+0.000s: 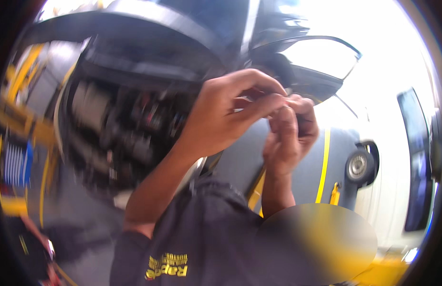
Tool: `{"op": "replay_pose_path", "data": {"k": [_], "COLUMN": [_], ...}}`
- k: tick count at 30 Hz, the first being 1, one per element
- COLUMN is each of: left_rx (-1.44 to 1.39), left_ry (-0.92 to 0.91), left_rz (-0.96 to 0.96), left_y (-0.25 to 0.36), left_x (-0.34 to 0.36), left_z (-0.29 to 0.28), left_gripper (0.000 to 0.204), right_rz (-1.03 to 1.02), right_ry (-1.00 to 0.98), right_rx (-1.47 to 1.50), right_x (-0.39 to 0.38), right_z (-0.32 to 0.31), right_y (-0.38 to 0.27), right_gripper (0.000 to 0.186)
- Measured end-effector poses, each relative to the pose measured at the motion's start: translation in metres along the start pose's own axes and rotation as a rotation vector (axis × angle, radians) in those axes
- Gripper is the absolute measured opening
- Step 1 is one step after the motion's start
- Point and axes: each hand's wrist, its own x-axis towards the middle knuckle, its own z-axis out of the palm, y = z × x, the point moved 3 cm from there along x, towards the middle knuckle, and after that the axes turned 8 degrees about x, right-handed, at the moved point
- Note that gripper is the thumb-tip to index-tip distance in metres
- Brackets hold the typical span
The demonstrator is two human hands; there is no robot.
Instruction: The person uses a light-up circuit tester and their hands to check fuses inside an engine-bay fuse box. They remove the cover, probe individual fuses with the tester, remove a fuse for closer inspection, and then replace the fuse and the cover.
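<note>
Raised together in front of my chest, my two hands meet fingertip to fingertip. My left hand comes from the left with the thumb and fingers pinched together. Facing it, my right hand is curled closed, its thumb against the bent fingers. A tiny pale bit shows where the fingertips meet, too small and blurred to name. Behind and below my left forearm lies the engine bay of a dark car, under its raised hood. Neither hand touches the car.
An open car door stands beyond my hands. On the right are a wheel by the pale wall and a yellow line on the grey floor. Yellow frames and a blue slatted thing stand left. Part of another person shows lower left.
</note>
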Motion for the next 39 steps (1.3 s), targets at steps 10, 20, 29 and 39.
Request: {"op": "replay_pose_path", "data": {"k": [10,20,29,39], "left_rx": [0.269,0.634,1.212,1.226], "left_ry": [0.293,0.681,0.896,0.909], "left_rz": [-0.592,-1.051,-1.1,-1.217], "left_y": [-0.145,-0.309,-0.36,-0.361], "left_x": [-0.251,-0.408,-0.425,-0.419], "left_z": [-0.085,-0.169,-0.168,-0.175], "left_gripper": [0.019,0.023,0.012,0.01], "right_rz": [1.125,0.723,0.517,0.514], "right_ry": [-0.564,-0.872,-1.157,-1.265], "right_rx": [-0.442,-0.87,-1.12,-1.126], "right_x": [-0.172,-0.162,-0.171,-0.177], "right_z": [-0.004,-0.029,-0.033,-0.031], "right_y": [0.144,0.37,0.467,0.496], "right_gripper": [0.017,0.023,0.018,0.016]}}
